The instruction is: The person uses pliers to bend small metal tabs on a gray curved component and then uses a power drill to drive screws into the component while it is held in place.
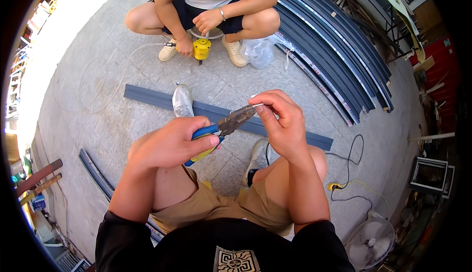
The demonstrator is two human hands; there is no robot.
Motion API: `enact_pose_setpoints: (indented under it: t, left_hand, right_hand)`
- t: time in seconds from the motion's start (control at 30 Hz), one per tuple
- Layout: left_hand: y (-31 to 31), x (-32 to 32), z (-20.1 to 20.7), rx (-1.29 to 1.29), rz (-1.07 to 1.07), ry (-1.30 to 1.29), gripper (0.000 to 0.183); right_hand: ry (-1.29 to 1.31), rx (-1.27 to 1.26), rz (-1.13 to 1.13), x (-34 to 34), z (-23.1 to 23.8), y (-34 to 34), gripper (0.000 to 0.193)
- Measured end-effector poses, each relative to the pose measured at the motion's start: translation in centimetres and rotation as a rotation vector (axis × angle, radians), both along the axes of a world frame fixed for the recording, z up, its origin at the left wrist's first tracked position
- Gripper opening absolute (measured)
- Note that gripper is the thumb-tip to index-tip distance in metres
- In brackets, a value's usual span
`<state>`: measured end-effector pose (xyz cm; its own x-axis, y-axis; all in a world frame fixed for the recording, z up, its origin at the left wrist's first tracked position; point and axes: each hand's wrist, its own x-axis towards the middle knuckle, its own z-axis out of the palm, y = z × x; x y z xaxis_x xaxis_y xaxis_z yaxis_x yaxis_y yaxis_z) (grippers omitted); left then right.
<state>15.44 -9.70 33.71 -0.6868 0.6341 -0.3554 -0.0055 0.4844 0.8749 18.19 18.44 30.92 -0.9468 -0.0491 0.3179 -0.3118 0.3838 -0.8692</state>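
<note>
My left hand (183,143) is closed round the blue and yellow handles of a pair of pliers (237,120). The dark metal jaws point up and to the right, toward my other hand. Between thumb and fingers, my right hand (281,119) pinches a small, thin, whitish piece (257,105) at the tip of the jaws. Whether the jaws grip that piece is too small to tell. Beneath my hands a dark grey metal profile (147,96) lies across the floor, with my shoe (183,101) on or against it.
Opposite me a person squats, one hand on a yellow air tool (201,49) with a clear hose. A clear plastic bag (259,51) lies beside them. Long dark profiles (334,50) are stacked at the far right. A cable with a yellow connector (334,186) and a fan (371,241) are at right.
</note>
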Motion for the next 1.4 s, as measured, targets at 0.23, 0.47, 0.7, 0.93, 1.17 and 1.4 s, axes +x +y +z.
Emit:
enact_pose_setpoints:
  t: [0.23, 0.47, 0.7, 0.93, 1.17, 1.4]
  left_hand:
    - [-0.6, 0.0, 0.2, 0.121, -0.061, -0.256, 0.036]
    - [-0.6, 0.2, 0.2, 0.144, -0.052, -0.326, 0.039]
    - [-0.3, 0.5, 0.3, 0.138, -0.005, -0.364, 0.036]
    - [-0.2, 0.6, -0.3, 0.204, 0.027, -0.395, 0.035]
    - [0.2, 0.4, 0.5, 0.14, 0.011, -0.403, 0.039]
    - [0.2, 0.6, 0.5, 0.162, 0.014, -0.421, 0.04]
  right_hand:
    - [0.025, 0.005, 0.015, 0.3, 0.2, -0.3, 0.017]
    - [0.065, 0.06, 0.054, 0.9, -0.1, -0.5, 0.018]
    - [0.031, -0.01, 0.054, 1.3, 0.1, -0.8, 0.023]
    - [-0.014, -0.021, 0.079, 1.5, 0.5, -0.7, 0.024]
    - [0.008, -0.017, 0.072, 1.8, 0.8, -0.7, 0.024]
    - [-0.005, 0.005, 0.082, 2.0, 0.6, -0.4, 0.022]
